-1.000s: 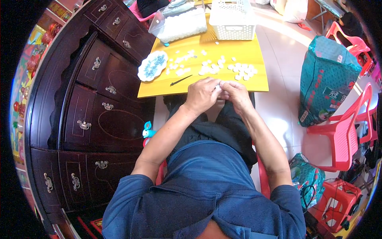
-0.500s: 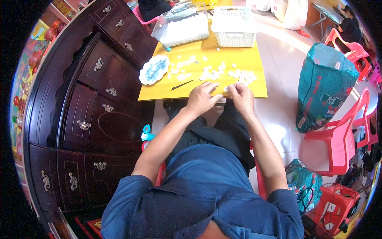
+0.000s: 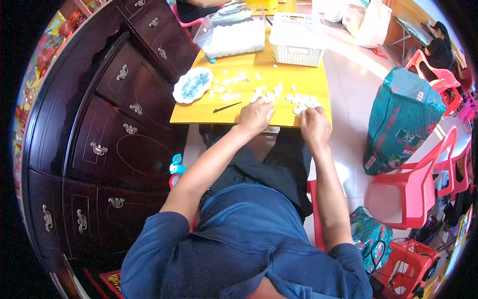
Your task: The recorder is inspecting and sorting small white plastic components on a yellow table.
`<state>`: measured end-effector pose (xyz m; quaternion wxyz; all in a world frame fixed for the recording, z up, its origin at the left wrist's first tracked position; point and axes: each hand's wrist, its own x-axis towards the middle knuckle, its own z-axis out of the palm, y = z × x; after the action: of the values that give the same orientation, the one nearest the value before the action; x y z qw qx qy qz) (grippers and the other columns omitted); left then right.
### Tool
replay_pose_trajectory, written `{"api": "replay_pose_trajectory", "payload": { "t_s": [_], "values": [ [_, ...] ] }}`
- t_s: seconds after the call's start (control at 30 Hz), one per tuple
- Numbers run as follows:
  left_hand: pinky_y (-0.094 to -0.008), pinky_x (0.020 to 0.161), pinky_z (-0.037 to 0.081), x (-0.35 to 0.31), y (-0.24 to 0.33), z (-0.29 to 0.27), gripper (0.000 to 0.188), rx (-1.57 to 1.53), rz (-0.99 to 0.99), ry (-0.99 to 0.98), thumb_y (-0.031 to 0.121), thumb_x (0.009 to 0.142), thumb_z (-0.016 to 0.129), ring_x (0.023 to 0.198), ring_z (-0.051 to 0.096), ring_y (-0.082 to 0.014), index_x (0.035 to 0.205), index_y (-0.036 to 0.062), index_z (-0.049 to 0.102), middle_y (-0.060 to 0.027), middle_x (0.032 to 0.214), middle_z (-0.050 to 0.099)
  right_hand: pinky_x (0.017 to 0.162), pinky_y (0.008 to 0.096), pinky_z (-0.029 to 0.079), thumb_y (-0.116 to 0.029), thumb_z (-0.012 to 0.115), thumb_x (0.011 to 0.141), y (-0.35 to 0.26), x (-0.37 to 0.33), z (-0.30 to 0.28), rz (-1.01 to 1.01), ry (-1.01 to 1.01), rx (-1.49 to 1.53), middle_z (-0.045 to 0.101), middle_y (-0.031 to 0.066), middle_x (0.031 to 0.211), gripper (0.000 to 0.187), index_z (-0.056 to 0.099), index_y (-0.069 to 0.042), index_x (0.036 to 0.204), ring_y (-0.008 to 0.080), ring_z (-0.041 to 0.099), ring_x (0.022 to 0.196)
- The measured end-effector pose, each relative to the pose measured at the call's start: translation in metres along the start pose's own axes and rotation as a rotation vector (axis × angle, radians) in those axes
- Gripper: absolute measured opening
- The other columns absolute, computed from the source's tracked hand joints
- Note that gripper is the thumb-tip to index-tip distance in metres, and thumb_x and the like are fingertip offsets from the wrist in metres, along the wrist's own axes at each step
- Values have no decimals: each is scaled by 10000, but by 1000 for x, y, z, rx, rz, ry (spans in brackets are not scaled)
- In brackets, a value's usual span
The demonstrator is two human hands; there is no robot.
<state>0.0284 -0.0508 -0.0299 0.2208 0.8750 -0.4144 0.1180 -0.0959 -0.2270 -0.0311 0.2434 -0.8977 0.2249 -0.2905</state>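
My left hand [image 3: 255,117] reaches over the table's near edge, fingertips at a loose group of small white pieces [image 3: 269,93]. Its thumb stands apart from the fingers, and I see nothing held between them. Further right, my right hand [image 3: 315,126] has its fingers drawn together beside a cluster of small round white pieces [image 3: 297,97]. Whatever its fingertips may pinch is too small to make out. Left of my left hand lies a thin black tool [image 3: 227,107]. A white scalloped dish [image 3: 177,93] holds many small blue-grey parts.
On the yellow table [image 3: 194,115], a clear bin [image 3: 234,42] of white pieces and a white perforated basket [image 3: 298,56] stand at the back. Dark wooden drawers [image 3: 144,154] flank the left. A teal bag [image 3: 403,122] and pink chairs [image 3: 411,192] are on the right.
My hands were close together at the near edge, a small white piece at the right fingertips. They have parted: the right moved right to the round pieces, the left forward to the loose group.
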Motion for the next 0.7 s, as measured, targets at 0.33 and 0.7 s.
{"api": "replay_pose_trajectory", "payload": {
  "t_s": [0.33,0.7],
  "values": [
    [-447,690,536,-17,-6,-1,222,-3,141,136,228,876,688,822,641,-324,1081,142,695,-105,883,587,698,476,540,-245,677,888,5,2,6,-55,51,-19,645,123,969,154,682,-92,878,361,672,810],
    [-388,702,516,-47,-15,-16,228,13,269,201,180,773,754,815,610,-265,980,88,726,-62,856,610,733,446,527,-155,691,877,-22,-3,-8,-167,110,215,638,119,962,98,659,-112,960,348,659,841]
  ]
}}
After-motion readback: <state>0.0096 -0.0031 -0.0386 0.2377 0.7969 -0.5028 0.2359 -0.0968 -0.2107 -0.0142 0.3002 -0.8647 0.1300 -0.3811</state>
